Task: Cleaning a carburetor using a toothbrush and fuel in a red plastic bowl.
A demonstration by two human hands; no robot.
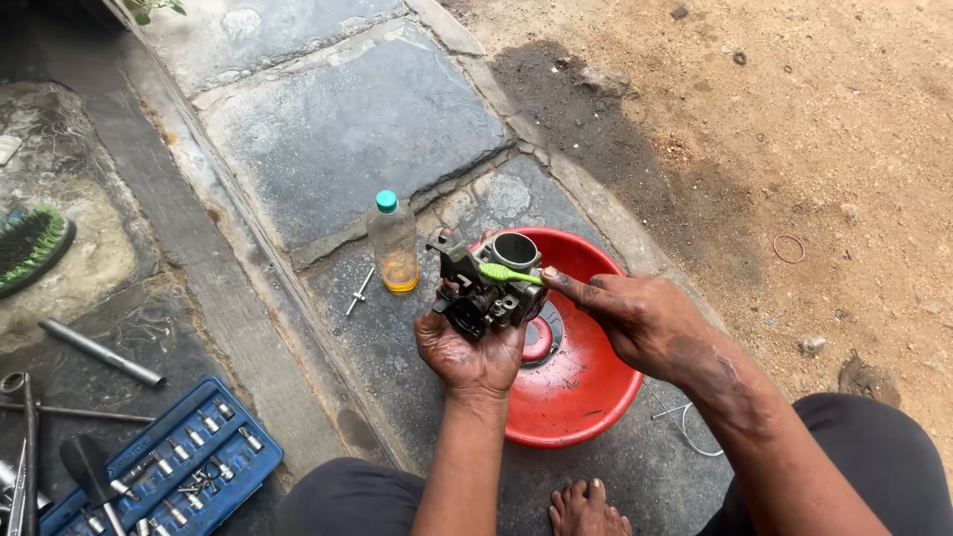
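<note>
The left hand (469, 349) covers the underside of the metal engine part (483, 283); its lower fittings cannot be made out. The green toothbrush (509, 272) shows only its head; the handle is hidden under the right hand (635, 316). The part and both hands hide the far-left portion of the red basin (581, 397). The blue socket case (169, 467) is cut by the bottom edge, and its pieces are too small to tell apart. The green-bristled brush (30, 248) runs off the left edge. Tools at the near left corner are cropped.
</note>
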